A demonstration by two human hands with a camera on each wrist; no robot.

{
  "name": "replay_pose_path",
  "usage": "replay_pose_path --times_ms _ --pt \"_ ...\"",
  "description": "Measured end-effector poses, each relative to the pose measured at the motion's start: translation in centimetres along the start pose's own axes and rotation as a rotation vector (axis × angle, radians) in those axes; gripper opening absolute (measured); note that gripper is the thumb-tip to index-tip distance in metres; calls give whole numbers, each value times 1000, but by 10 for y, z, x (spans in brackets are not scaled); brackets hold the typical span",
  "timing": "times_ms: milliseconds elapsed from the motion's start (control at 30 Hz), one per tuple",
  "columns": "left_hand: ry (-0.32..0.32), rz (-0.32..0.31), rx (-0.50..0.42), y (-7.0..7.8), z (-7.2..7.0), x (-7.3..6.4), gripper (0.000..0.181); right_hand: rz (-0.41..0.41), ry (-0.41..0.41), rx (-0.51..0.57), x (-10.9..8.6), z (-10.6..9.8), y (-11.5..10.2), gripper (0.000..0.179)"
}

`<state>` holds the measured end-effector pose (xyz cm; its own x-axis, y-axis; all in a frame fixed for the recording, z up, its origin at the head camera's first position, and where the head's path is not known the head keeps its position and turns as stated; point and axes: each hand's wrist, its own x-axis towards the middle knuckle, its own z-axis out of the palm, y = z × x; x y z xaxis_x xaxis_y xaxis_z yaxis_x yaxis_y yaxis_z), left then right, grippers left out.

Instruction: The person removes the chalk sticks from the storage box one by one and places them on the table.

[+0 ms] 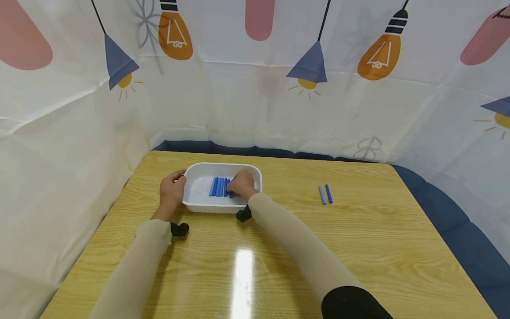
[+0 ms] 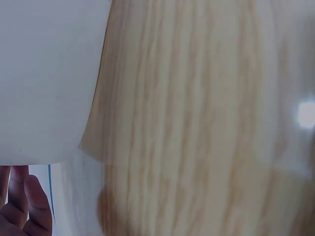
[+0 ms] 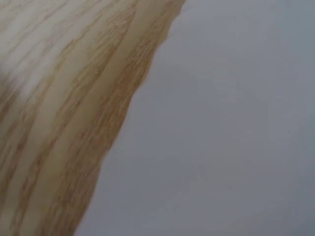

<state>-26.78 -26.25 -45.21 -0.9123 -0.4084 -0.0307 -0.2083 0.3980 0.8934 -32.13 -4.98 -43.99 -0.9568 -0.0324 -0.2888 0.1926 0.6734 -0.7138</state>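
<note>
A white tray (image 1: 223, 209) stands on the table, with a row of several slim blue sticks (image 1: 217, 187), like crayons or pastels, side by side inside it. At the tray's left end my left hand (image 1: 171, 192) holds the wall near the rim. Its bent fingers (image 2: 37, 199) show past the tray's corner (image 2: 49, 137) in the left wrist view. My right hand (image 1: 242, 184) reaches over the front rim into the tray and pinches a dark blue stick at the row's right end. Its fingertips are partly hidden; the right wrist view shows only the tray wall (image 3: 211, 128) and table.
Two more blue sticks, a lighter one (image 1: 322, 195) and a darker one (image 1: 328, 193), lie on the wooden table (image 1: 378, 239) to the right of the tray. A patterned white curtain (image 1: 239, 102) hangs behind the table's far edge.
</note>
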Motion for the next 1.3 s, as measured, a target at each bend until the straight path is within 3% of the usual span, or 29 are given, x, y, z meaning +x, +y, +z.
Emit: replay_pose_path --times_ms 233,567,833,1300 --pt "5 11 0 -2 1 1 43 -14 -23 6 0 0 1 39" --pt "1 -4 -6 -1 1 0 44 19 -72 76 0 -6 1 24" --pt "-7 9 3 0 1 -1 45 35 -114 88 -3 -13 -7 29" --pt "-6 19 10 2 1 -3 45 63 -126 259 -12 -30 -4 33"
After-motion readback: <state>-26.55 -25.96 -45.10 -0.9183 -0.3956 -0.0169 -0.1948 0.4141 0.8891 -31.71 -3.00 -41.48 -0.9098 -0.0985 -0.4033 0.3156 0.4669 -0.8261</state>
